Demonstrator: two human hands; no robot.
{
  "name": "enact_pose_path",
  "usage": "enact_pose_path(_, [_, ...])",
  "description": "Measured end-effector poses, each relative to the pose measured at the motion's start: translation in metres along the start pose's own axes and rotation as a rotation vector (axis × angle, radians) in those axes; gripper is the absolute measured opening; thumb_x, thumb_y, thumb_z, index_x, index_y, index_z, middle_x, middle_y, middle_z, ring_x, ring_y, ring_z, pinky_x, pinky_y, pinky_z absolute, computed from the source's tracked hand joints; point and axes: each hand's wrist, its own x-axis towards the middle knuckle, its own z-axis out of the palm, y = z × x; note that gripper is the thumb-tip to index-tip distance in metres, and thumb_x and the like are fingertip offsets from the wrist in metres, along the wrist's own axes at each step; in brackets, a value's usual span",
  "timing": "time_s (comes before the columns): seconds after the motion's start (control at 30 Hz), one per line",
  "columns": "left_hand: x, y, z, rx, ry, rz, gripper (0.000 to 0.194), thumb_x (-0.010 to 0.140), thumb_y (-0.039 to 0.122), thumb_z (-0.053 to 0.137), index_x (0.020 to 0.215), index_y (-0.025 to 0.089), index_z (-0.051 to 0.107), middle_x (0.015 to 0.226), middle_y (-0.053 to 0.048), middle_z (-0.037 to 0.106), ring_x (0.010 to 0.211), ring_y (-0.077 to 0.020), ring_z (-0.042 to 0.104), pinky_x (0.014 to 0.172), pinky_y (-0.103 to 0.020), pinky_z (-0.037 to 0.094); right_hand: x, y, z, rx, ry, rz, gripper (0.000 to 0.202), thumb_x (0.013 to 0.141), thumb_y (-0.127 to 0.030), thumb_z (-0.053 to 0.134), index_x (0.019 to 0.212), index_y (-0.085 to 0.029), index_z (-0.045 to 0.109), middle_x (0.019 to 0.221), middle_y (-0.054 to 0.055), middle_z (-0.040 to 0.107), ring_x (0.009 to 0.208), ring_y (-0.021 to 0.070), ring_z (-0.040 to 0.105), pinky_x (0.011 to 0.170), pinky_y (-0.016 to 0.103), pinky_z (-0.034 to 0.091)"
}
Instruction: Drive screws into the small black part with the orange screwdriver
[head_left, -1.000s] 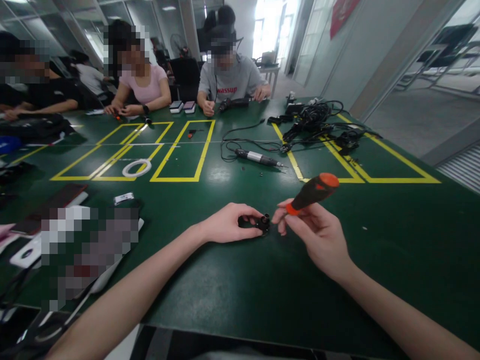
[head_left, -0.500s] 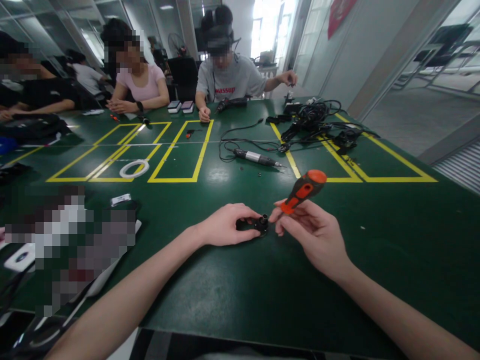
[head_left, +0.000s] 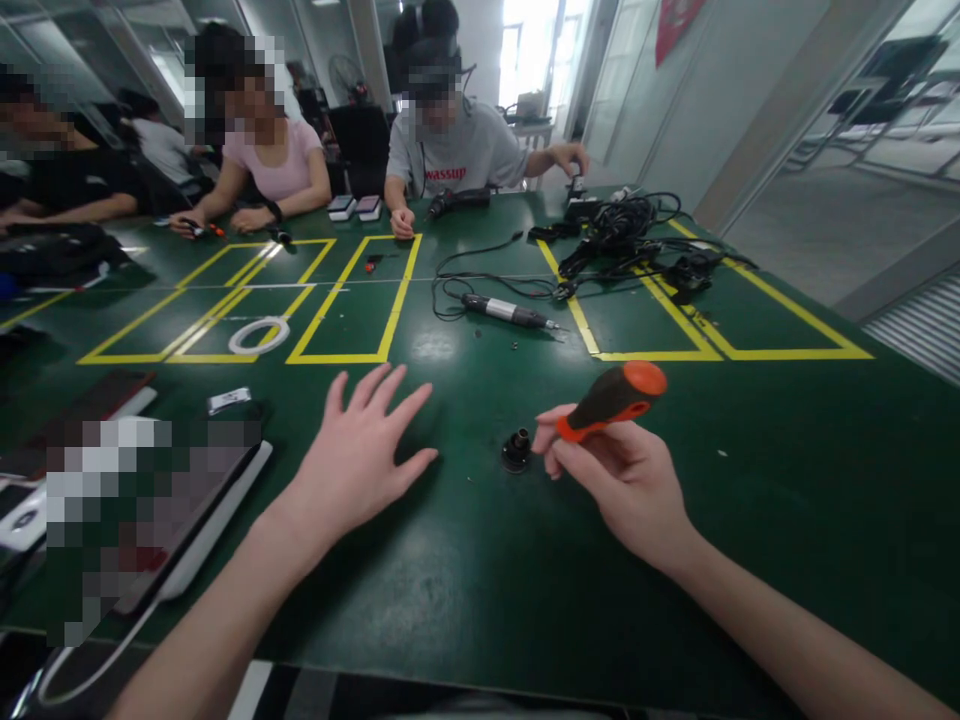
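A small round black part with a short metal-rimmed stub on top stands on the green table. Close to its right side, my right hand is closed round a screwdriver with an orange and black handle. The handle leans up and to the right; my fingers hide the shaft and tip. My left hand hovers over the table to the left of the black part, apart from it, fingers spread and holding nothing.
An electric screwdriver with a cord lies beyond my hands. Tangled black cables heap at the far right. A white ring lies by yellow tape; power banks or phones sit left. A person sits opposite.
My left hand has let go of the black part and moved left, its fingers opening out. The screwdriver handle has tipped a little further over to the right.
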Motion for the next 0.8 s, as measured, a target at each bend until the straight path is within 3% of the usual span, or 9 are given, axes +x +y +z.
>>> enact_pose_path(0.13, [-0.027, -0.028, 0.000, 0.136, 0.078, -0.271, 0.065, 0.095, 0.047, 0.059, 0.154, 0.020, 0.053, 0.166, -0.021, 0.040, 0.155, -0.0456, 0.034, 0.120, -0.074, 0.028, -0.001, 0.000, 0.001, 0.003, 0.020, -0.008, 0.014, 0.087, -0.030, 0.080, 0.089, -0.020, 0.070, 0.077, 0.004, 0.074, 0.060, 0.0140, 0.066, 0.055, 0.026, 0.060])
enact_pose_path(0.27, [-0.043, -0.048, 0.004, 0.051, 0.104, -0.380, 0.067, 0.096, 0.050, 0.053, 0.155, 0.018, 0.051, 0.167, -0.020, 0.036, 0.158, -0.0463, 0.027, 0.120, -0.066, 0.038, 0.000, 0.000, 0.001, -0.026, 0.032, 0.016, 0.016, 0.089, -0.033, 0.077, 0.086, -0.020, 0.070, 0.075, 0.005, 0.075, 0.061, 0.0149, 0.068, 0.056, 0.026, 0.061])
enact_pose_path(0.37, [-0.051, -0.055, 0.008, 0.025, 0.089, -0.400, 0.072, 0.097, 0.052, 0.051, 0.155, 0.010, 0.050, 0.166, -0.026, 0.036, 0.156, -0.0497, 0.027, 0.119, -0.066, 0.039, 0.000, 0.000, -0.001, -0.031, 0.033, 0.024, 0.022, 0.090, -0.039, 0.077, 0.084, -0.019, 0.069, 0.077, 0.006, 0.075, 0.062, 0.0154, 0.068, 0.055, 0.027, 0.061])
enact_pose_path(0.6, [-0.082, -0.043, 0.012, 0.051, 0.160, -0.440, 0.071, 0.096, 0.051, 0.057, 0.161, 0.031, 0.039, 0.165, -0.016, 0.042, 0.151, -0.0499, 0.038, 0.115, -0.073, 0.039, 0.000, -0.001, 0.001, -0.006, 0.047, 0.020, 0.023, 0.090, -0.040, 0.079, 0.086, -0.020, 0.069, 0.076, 0.005, 0.076, 0.061, 0.0149, 0.069, 0.054, 0.025, 0.061])
enact_pose_path(0.7, [-0.097, -0.033, 0.012, 0.052, 0.170, -0.450, 0.072, 0.097, 0.050, 0.055, 0.163, 0.029, 0.037, 0.166, -0.017, 0.040, 0.152, -0.0495, 0.035, 0.117, -0.073, 0.035, 0.000, -0.002, 0.002, 0.004, 0.086, 0.023, 0.023, 0.089, -0.040, 0.079, 0.089, -0.022, 0.067, 0.076, 0.004, 0.078, 0.058, 0.0139, 0.068, 0.053, 0.025, 0.060])
enact_pose_path(0.8, [-0.113, -0.039, 0.009, 0.027, 0.155, -0.556, 0.074, 0.095, 0.054, 0.055, 0.163, 0.034, 0.033, 0.166, -0.015, 0.039, 0.150, -0.0484, 0.039, 0.115, -0.069, 0.039, 0.001, -0.003, 0.001, -0.030, 0.089, 0.037, 0.024, 0.089, -0.042, 0.080, 0.087, -0.022, 0.067, 0.083, 0.005, 0.079, 0.059, 0.0139, 0.067, 0.055, 0.026, 0.060])
